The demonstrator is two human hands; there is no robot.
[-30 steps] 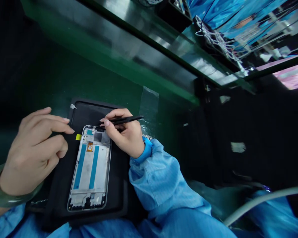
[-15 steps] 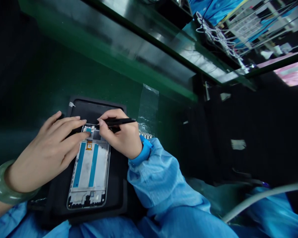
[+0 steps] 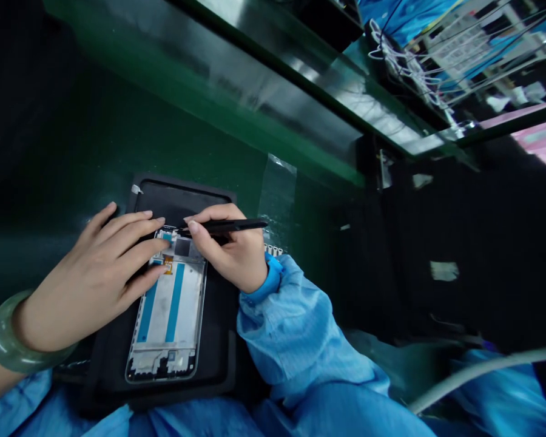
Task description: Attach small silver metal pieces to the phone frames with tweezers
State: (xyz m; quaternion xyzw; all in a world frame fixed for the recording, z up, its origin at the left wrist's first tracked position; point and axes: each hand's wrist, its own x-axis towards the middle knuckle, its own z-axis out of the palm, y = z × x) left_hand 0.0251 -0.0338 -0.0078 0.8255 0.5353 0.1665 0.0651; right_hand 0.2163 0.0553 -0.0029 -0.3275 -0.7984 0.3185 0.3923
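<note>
On my screen the scene is rather dim. The green bench (image 3: 200, 139) sinks into deep shadow at far left, while whitish glare lies on the metal ledge (image 3: 318, 76). I see the phone frame (image 3: 162, 312) clearly enough, but the white cables (image 3: 409, 68) at upper right look smeared and stretched.

Both hands bare here. Left hand (image 3: 104, 273) has a chunky green bangle (image 3: 9, 340) at the wrist, smooth and rounded, kinda glossy where the light hits it. Right hand (image 3: 234, 255) has a snug band (image 3: 269, 276) in brighter blue, can't tell if it's a cuff or a strap. Above that there's a baggy light blue sleeve (image 3: 300, 321), super wrinkled, and more blue cloth (image 3: 209, 419) across the lap, also creased
</note>
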